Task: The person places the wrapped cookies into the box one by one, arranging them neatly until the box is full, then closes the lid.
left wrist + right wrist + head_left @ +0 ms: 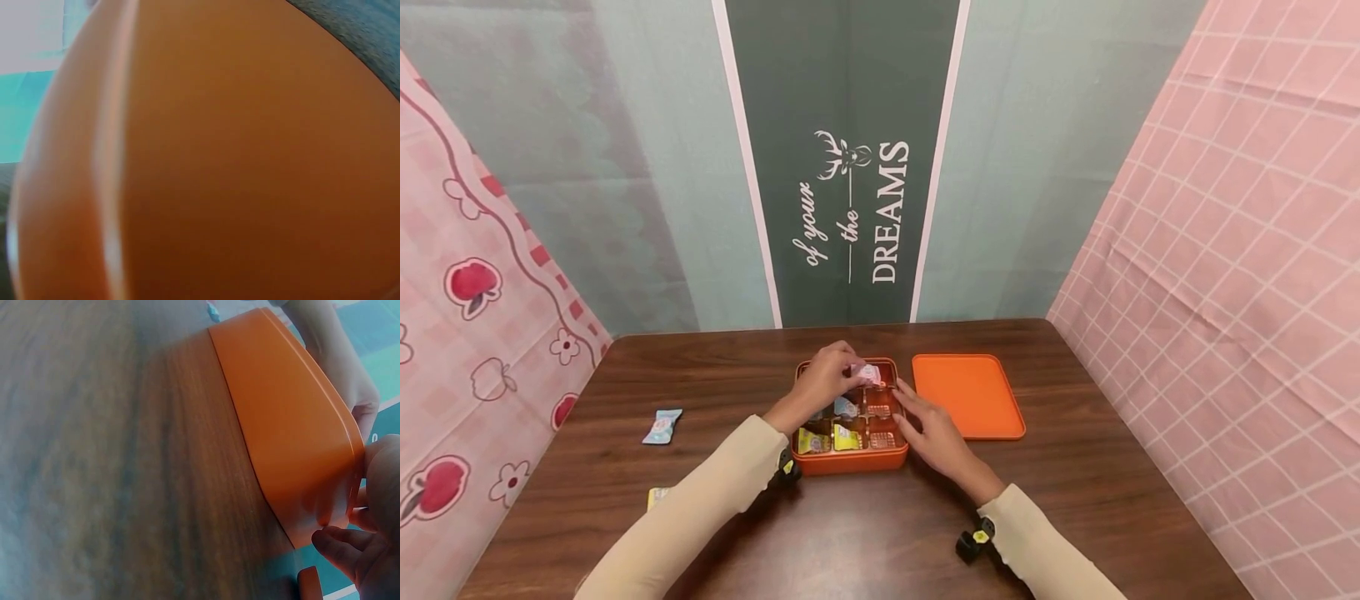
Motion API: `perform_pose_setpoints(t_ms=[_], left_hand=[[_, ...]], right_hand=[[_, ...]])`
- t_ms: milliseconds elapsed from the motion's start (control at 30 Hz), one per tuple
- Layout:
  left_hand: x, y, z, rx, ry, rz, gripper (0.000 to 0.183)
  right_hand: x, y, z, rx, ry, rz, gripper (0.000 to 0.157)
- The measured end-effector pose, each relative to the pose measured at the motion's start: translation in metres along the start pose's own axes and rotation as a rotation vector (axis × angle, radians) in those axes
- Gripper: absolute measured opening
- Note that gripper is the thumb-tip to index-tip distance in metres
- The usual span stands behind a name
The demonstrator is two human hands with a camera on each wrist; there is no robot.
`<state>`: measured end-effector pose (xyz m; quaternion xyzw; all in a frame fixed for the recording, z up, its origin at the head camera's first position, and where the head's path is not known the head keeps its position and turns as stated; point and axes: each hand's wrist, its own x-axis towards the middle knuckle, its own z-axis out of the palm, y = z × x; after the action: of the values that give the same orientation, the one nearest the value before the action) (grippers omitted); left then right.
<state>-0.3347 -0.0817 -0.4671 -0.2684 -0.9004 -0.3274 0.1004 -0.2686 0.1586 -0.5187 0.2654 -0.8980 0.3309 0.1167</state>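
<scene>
An orange compartment box (pixel 850 462) stands on the table, with wrapped candies in its clear divided insert. My left hand (pixel 823 382) reaches over the back of the box and pinches a pink wrapped candy (pixel 868 373) at the back right compartment. On the right side, my right hand (pixel 936 433) holds the box by its rim and wall, thumb over the edge and fingertips (pixel 337 540) against the outside. Two yellow candies (pixel 846 437) sit in the front row, a blue candy (pixel 846 407) in the middle one. The left wrist view is filled by the box's orange wall (pixel 250 156).
An orange lid (pixel 970 396) lies flat right of the box. On the wooden table (pixel 850 542), a blue candy (pixel 662 426) lies at the left and a yellow candy (pixel 657 497) shows partly behind the left sleeve. Fabric curtains (pixel 1240 250) stand around the table.
</scene>
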Motion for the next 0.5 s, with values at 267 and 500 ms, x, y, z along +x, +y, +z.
perform_pose_setpoints(t_ms=[267,500], left_hand=[[0.0050,0.0033,0.0038,0.008,-0.012,0.010,0.025],[0.0058,0.0022,0.0098,-0.002,-0.009,0.015,0.023]], right_hand=[[0.0013,0.0009,-0.0001,-0.004,-0.007,0.002,0.049],[0.0006,0.0027,0.0013,-0.005,-0.017,0.010,0.048]])
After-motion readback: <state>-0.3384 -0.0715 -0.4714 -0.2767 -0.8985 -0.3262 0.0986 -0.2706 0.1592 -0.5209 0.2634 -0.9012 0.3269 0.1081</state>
